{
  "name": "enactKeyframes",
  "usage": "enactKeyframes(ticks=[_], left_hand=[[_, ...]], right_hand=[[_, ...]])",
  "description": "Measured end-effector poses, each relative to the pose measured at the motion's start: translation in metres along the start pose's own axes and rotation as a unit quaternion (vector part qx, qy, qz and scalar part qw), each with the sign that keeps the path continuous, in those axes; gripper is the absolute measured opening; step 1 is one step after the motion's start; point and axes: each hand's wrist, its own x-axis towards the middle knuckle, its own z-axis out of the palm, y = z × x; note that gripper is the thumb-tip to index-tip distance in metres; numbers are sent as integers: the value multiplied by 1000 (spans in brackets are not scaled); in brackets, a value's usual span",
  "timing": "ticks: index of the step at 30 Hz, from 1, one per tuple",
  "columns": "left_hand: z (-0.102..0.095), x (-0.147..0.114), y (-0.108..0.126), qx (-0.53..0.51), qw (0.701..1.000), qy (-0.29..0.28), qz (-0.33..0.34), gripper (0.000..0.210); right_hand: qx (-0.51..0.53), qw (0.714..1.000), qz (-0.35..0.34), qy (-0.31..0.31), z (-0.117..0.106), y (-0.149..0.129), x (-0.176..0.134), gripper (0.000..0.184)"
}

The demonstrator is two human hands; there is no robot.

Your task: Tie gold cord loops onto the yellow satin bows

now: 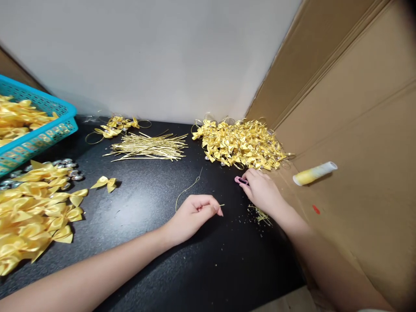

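My left hand (194, 211) pinches one end of a gold cord (187, 189), which curves up and away across the worktop (146, 242). My right hand (261, 190), farther right, grips small pink clippers (241, 180).

We find no readable text, labels, brands or nos. anywhere in this view. The cardboard wall (357, 108) is plain brown w/ one small red mark (316, 209), not a letter or sign we can make out. The blue basket (48, 130) shows only its mesh, no tag. The white-and-yellow roll (314, 173) carries no print we can read. The small pink object (241, 180) under the right hand (261, 190) is too small and half-covered to show any wording. The black table (146, 195) and the pale wall (146, 52) are unmarked.
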Motion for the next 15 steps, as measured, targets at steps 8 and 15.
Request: enactKeyframes(ticks=[8,15], left_hand=[[0,1,1,-16,1000,-3,-3,27],[0,1,0,-23,1000,4,-10,28]], right_hand=[[177,977,28,116,-34,10,-11,32],[569,766,175,243,-54,16,-41,17]])
